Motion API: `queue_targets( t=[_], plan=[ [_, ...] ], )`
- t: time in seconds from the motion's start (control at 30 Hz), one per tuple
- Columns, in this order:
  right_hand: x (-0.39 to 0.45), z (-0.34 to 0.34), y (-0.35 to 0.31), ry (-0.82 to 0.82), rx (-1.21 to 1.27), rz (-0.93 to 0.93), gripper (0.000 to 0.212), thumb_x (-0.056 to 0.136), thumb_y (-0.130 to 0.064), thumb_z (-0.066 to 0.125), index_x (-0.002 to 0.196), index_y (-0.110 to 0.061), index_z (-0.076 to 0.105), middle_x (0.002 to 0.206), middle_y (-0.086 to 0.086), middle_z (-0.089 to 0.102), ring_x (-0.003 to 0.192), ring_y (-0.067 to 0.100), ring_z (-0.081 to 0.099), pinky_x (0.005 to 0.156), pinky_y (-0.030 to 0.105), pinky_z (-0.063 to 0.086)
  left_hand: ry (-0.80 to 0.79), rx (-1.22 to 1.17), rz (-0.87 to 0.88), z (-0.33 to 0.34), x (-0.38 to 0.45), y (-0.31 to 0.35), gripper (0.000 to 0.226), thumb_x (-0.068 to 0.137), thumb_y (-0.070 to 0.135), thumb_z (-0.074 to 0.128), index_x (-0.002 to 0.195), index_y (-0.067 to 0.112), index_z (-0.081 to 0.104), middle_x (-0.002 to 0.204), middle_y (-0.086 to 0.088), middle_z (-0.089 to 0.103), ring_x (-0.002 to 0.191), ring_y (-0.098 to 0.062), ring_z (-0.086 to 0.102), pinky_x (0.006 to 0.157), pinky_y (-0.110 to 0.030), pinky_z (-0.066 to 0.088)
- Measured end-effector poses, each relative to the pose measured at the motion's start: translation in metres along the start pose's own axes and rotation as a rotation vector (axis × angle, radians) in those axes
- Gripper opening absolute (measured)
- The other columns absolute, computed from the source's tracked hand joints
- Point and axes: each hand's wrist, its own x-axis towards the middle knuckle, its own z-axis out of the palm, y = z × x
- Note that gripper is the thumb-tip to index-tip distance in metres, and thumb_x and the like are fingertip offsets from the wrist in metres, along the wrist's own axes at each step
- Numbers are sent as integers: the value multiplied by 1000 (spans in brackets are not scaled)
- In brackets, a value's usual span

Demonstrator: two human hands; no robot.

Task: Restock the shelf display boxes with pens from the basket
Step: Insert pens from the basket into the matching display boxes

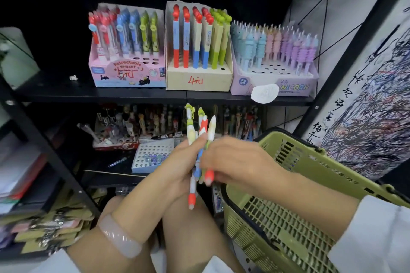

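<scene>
Both hands, left [177, 168] and right [230, 162], have fingers closed round a bunch of pens [200, 139] below the shelf [133, 95], beside the basket [299, 184]; best sort by colour, then feed the middle box [199, 80] one at a time

The lower shelf's pen boxes [155, 122] sit dim and blurred behind the bundle of pens [199, 139]; their print is unreadable. The green basket [310, 184] runs off the right edge.
</scene>
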Motion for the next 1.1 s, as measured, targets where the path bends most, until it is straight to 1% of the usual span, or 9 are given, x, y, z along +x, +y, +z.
queue_targets(
  t=[0.13,0.2,0.3,0.47,0.53,0.6,0.67,0.93,1.1],
  plan=[
    [43,-8,6,195,529,668,19,86,-24,64,102,-31,57,76,-1,68,68,17,62,66,30,52,69,197,172,-20,-14,12,18,96,27,48,91,12,56,59,-3,51,44,-13,43,38,-22,38],
    [63,-5,10,260,769,784,30,88,-15,61,105,-37,49,74,-2,68,62,13,62,53,24,50,99,249,254,-29,-21,21,21,96,31,47,102,15,58,67,-7,50,48,-14,44,42,-24,40],
    [90,6,11,276,887,797,17,94,-13,52,107,-24,51,68,-2,65,55,14,55,46,20,45,130,294,394,-36,-29,36,26,96,33,45,115,22,59,81,-8,59,62,-18,52,55,-30,44],
    [133,24,11,267,903,815,23,95,-12,48,118,-12,53,68,-5,65,51,7,55,46,20,47,201,412,574,-50,-33,64,32,94,41,44,123,36,54,115,14,66,107,-2,60,90,-27,45],
    [153,21,17,269,836,789,29,95,-15,49,123,-13,55,76,-10,64,53,6,59,56,26,56,261,453,611,-60,-34,81,34,95,43,42,127,37,50,110,13,66,98,-1,63,82,-27,48],
    [175,16,27,284,798,745,34,95,-16,50,128,-13,54,86,-7,62,56,6,63,71,29,59,337,436,628,-71,-35,100,32,95,41,43,125,32,50,85,7,64,62,-3,62,55,-22,48],
    [200,10,40,317,796,718,34,94,-15,52,129,-11,53,96,-1,63,63,5,66,77,32,58,393,403,648,-81,-36,116,27,96,37,43,118,26,52,76,0,56,46,-4,51,43,-20,43],
    [266,18,92,441,428,676,17,93,-14,54,110,-12,58,92,1,67,80,8,61,66,11,48,435,387,649,-114,-34,135,16,97,37,42,105,29,54,80,-1,56,50,-7,49,47,-25,43],
    [260,52,98,298,385,718,23,94,-13,51,117,-8,55,90,-4,58,78,7,55,63,13,47,438,341,621,-124,-31,135,22,95,42,44,93,24,57,69,-3,54,48,-11,46,48,-31,36]
  ],
)
